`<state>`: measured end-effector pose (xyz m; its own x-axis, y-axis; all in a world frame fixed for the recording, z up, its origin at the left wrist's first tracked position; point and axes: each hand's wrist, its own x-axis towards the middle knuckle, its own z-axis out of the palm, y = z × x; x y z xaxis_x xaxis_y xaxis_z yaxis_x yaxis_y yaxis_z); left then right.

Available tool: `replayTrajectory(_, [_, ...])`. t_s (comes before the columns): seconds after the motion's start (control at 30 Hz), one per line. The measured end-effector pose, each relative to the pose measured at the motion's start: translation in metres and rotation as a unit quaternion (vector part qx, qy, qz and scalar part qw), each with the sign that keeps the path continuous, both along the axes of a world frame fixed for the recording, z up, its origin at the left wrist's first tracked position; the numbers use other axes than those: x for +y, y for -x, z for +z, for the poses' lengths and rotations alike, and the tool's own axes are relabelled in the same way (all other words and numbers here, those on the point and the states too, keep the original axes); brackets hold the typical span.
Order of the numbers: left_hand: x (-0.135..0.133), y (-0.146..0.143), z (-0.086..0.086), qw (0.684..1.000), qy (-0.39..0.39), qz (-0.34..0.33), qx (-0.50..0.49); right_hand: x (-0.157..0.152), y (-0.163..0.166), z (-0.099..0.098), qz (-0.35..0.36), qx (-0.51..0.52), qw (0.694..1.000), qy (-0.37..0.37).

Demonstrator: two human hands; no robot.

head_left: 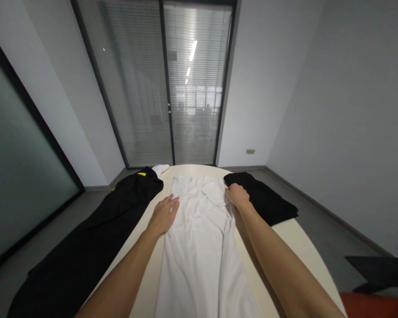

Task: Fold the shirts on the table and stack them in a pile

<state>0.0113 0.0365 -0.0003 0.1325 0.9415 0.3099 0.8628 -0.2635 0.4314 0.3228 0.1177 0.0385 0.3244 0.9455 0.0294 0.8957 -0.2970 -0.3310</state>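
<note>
White and soft, the shirt lies flat along the worktop, light and easily creased. Your left hand rests open on it; your right hand has its fingers clenched on a folded edge. Grip at seams.

White shirt mid-table, black garment along left edge, folded black cloth far right — bare tabletop open near right.
</note>
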Motion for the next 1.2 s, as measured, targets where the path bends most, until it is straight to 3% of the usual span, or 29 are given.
replayTrajectory(0.27, [0.004,-0.001,-0.003,1.0,-0.001,0.003,0.009,0.01,0.011,-0.006,-0.005,-0.006,0.999,-0.032])
replayTrajectory(0.53, [0.001,0.0,0.0,1.0,0.007,0.006,0.028,0.024,0.01,-0.009,0.064,0.094,0.992,-0.062])
replayTrajectory(0.7, [0.0,0.001,0.001,0.999,0.008,0.003,0.031,0.031,0.015,0.0,0.055,0.11,0.99,-0.075])
replayTrajectory(0.97, [0.001,0.005,0.0,0.999,0.006,0.0,0.032,0.044,0.077,0.021,0.116,0.077,0.987,-0.077])
replayTrajectory(1.2, [0.002,0.007,-0.001,0.999,0.011,-0.001,0.038,0.025,0.117,0.003,0.169,0.018,0.984,-0.054])
